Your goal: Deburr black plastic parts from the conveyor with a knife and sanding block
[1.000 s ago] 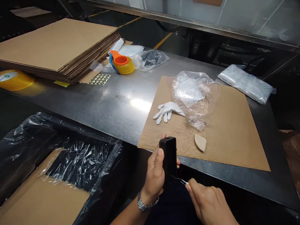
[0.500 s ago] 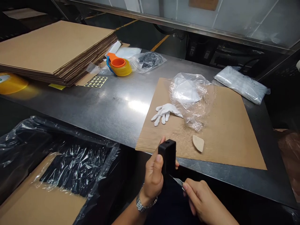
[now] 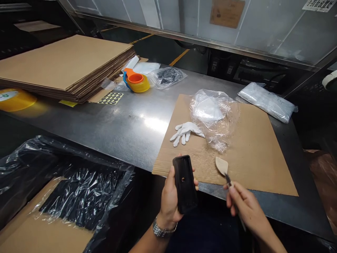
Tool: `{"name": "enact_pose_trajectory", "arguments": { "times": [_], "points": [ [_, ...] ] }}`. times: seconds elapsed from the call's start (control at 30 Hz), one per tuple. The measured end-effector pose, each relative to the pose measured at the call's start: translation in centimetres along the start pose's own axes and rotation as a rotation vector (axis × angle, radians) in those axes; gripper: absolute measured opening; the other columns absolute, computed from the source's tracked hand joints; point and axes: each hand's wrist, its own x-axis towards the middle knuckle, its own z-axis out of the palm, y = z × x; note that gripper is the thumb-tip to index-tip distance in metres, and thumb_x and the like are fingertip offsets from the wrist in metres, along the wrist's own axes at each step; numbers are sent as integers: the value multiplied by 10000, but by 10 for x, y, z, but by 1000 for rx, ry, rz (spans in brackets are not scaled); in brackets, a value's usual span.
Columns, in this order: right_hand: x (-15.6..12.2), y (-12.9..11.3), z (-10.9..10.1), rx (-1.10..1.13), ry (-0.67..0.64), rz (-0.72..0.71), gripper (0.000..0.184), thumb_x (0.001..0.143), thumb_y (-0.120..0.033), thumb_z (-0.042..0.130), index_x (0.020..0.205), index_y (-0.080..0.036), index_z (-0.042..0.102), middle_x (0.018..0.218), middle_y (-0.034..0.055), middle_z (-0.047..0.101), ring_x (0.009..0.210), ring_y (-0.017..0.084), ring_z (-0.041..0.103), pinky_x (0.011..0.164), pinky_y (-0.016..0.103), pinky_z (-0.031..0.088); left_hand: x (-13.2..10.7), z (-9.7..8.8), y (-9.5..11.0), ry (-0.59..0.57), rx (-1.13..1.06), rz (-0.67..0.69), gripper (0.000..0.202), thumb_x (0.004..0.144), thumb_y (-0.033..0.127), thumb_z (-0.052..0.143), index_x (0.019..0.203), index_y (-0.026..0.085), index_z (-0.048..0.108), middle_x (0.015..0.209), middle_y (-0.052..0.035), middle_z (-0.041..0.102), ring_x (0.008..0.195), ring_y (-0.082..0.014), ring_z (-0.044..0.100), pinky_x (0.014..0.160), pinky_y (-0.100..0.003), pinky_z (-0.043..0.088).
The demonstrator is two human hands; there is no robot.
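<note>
My left hand (image 3: 170, 196) is closed around a black hollow rectangular case (image 3: 185, 196), its open side facing me and a small round hole in it. My right hand (image 3: 246, 203) grips a slim craft knife (image 3: 228, 181), its dark tip pointing up toward the cardboard; most of its handle is hidden by the fingers. Just beyond that tip, a beige wedge-shaped pad (image 3: 222, 166) lies on the cardboard sheet (image 3: 252, 151). I cannot tell whether the tip touches the pad. A white glove (image 3: 186, 133) lies farther back.
Crumpled clear plastic (image 3: 217, 135) lies behind the glove. A wrapped white package (image 3: 267, 102) is at the right rear. On the left are stacked cardboard sheets (image 3: 65, 63), a tape dispenser (image 3: 137, 80) and a sticker sheet (image 3: 112, 98). A plastic-lined box (image 3: 116, 196) stands below the table's edge.
My right hand has moved the craft knife away from the case, rightward and up to near the beige pad. In my left hand the case has turned, so its hollow side now shows.
</note>
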Motion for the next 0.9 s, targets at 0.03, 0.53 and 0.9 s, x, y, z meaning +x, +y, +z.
{"name": "enact_pose_trajectory", "arguments": {
  "times": [0.03, 0.53, 0.9],
  "points": [
    [9, 5, -11, -224, 177, -38, 384, 927, -470, 300, 974, -175, 542, 654, 0, 560, 498, 105, 497, 498, 224, 359, 0, 0, 0, 17, -11, -39, 395, 872, 424, 430, 1200, 218, 506, 836, -40, 634, 572, -133, 612, 528, -253, 525],
    [-9, -11, 62, -484, 439, -986, 452, 795, -26, 542, 1236, -123, 517, 794, 82, 554, 741, 175, 507, 606, 308, 457, -2, 11, -9, 165, -63, -32, 409, 853, 462, 438, 1035, 121, 574, 794, -56, 637, 540, -133, 596, 489, -247, 510],
    [-14, -18, 80, -32, 213, -880, 377, 939, -329, 368, 635, -173, 528, 535, 4, 511, 516, 104, 472, 484, 225, 388, -4, 9, -8, 104, -78, 13, 450, 863, 436, 427, 1286, 284, 416, 813, -18, 622, 538, -134, 601, 477, -243, 500]
  ]
}}
